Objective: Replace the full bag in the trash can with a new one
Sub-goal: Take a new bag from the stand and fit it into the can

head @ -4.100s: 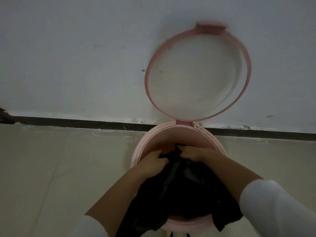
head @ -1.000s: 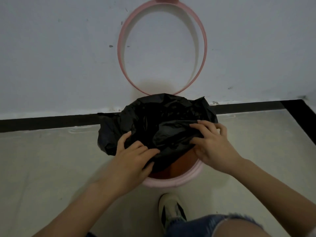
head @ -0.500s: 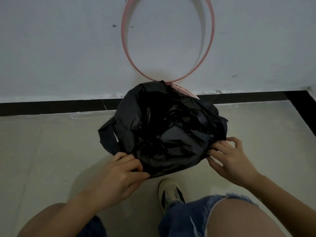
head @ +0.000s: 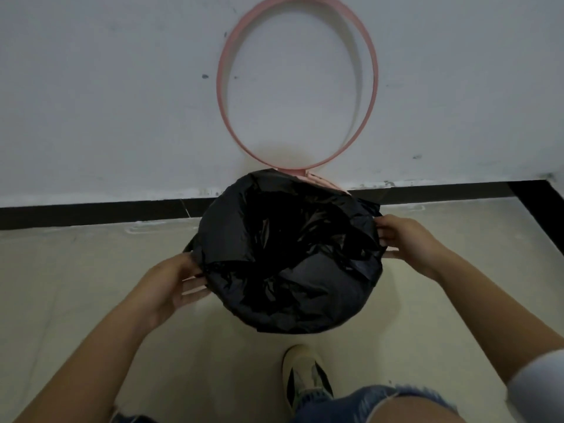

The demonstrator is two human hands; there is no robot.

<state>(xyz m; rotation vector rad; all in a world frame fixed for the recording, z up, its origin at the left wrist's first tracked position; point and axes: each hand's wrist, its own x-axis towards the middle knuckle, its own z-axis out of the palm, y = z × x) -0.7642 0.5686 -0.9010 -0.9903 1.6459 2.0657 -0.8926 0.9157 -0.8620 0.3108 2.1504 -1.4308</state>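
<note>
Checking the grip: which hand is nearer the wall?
The right hand, at the bag's far-right edge; the left hand sits lower, nearer the camera.

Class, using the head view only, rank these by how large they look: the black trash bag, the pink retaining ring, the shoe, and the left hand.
1. Pink retaining ring and black trash bag: similar spans, so unranked.
2. Left hand and shoe: too alike to rank, and both lie nearer the camera.

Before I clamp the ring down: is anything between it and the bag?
Nothing visible. The ring stands open against the wall, and both hands, left and right, grip the bag at its sides.
</note>
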